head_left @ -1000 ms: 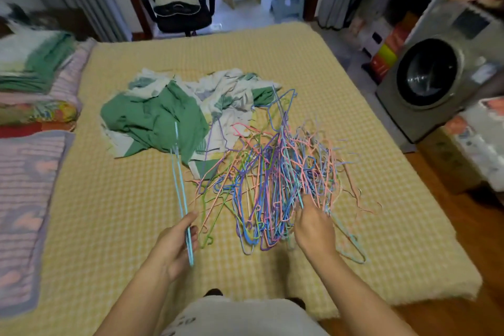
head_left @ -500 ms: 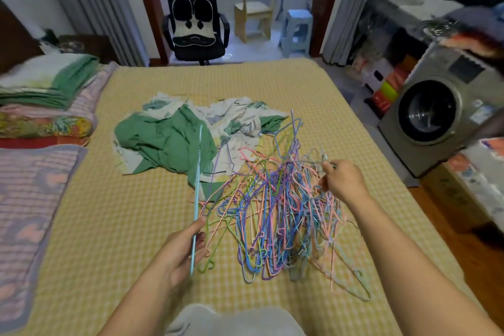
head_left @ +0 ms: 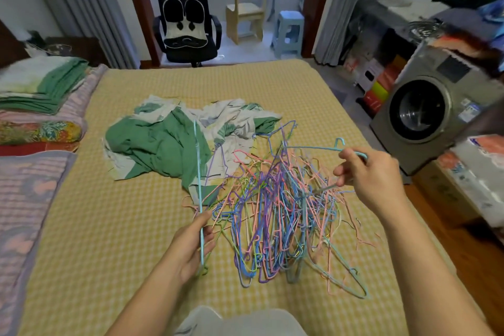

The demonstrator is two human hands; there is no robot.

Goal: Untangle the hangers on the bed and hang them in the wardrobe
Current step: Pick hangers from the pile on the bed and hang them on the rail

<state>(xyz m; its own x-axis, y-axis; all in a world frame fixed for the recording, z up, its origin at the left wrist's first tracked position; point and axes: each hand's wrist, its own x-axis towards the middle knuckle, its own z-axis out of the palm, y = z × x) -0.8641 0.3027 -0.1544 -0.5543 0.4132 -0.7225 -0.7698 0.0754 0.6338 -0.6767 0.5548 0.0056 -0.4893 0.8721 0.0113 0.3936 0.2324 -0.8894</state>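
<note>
A tangled heap of thin wire hangers [head_left: 278,215] in pink, blue, purple and green lies on the yellow checked bed [head_left: 109,226]. My left hand [head_left: 191,243] grips a light blue hanger [head_left: 198,172] seen edge-on, standing upright above the bed to the left of the heap. My right hand [head_left: 371,180] is raised over the heap's right side and holds another light blue hanger [head_left: 313,148] by its top near the hook, lifted partly out of the tangle. No wardrobe is in view.
Crumpled green and white cloth [head_left: 174,142] lies behind the heap. Folded bedding [head_left: 41,106] is stacked at the left. A washing machine [head_left: 425,112] and boxes stand right of the bed. A black office chair [head_left: 188,27], wooden chair and blue stool stand beyond the far edge.
My right hand has left the heap's near edge, moved up and to the right, and lifted a light blue hanger. My left hand keeps its hanger, now more upright.
</note>
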